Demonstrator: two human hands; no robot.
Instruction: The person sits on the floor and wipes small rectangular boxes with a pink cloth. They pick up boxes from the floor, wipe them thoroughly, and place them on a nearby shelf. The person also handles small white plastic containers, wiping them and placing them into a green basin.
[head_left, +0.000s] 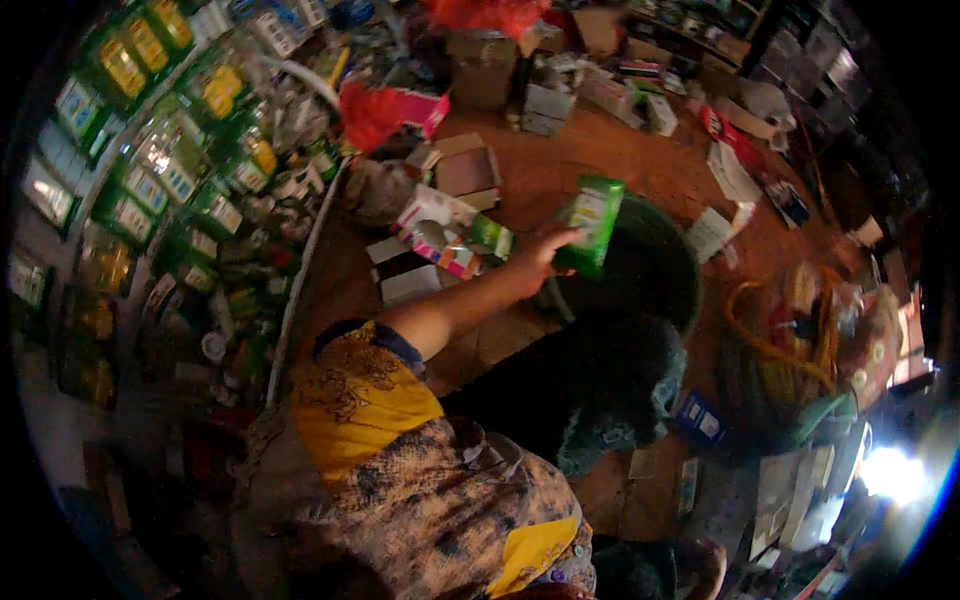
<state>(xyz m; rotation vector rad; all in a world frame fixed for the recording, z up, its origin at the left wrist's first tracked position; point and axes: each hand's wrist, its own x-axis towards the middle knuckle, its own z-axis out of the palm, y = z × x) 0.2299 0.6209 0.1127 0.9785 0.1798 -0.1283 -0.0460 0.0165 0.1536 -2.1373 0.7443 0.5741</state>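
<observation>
My left hand (544, 259) grips a flat green and white packet (598, 221) by its near edge. The packet is held up over the left side of a round dark green tub (691, 251), whose inside is too dark to make out. Left of the hand, a smaller green packet (491, 236) lies against an opened white and pink carton (439, 225). My right hand is out of view. At the bottom edge, a bare patch of skin (711, 566) beside dark cloth is too unclear to name.
Shelves of green and yellow packages (135, 187) fill the left, with a pale edge strip (307, 274). Cardboard boxes (484, 71) and a red plastic bag (367, 116) stand farther off. An orange-handled basket (780, 360) sits right. A blue box (701, 418) lies near my knee (660, 375).
</observation>
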